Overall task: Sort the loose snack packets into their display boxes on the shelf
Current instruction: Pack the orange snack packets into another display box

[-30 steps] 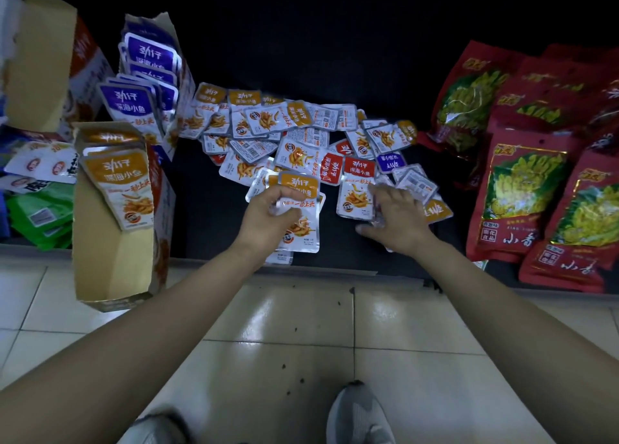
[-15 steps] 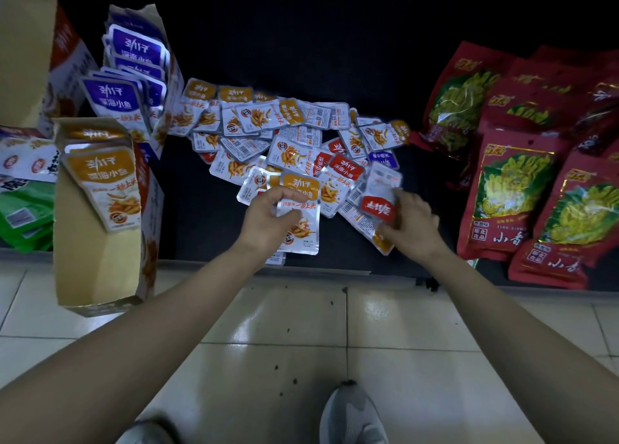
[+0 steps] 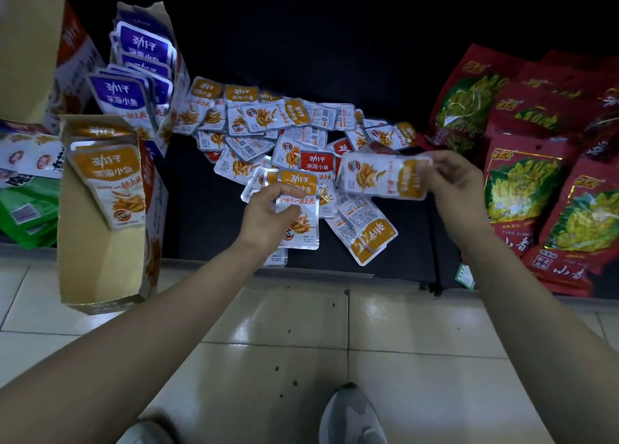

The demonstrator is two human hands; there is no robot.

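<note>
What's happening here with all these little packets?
A person is sorting small snack packets on a dark shelf. Their left hand grips an orange-topped packet near the shelf's front edge, while the right hand pinches a second orange packet above the loose pile, mostly orange and red. An orange display box and a purple display box stand at the left, both holding packets. Large red bags lie at the right.

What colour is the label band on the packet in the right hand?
Orange, on a silver packet; the head view shows it best.
</note>
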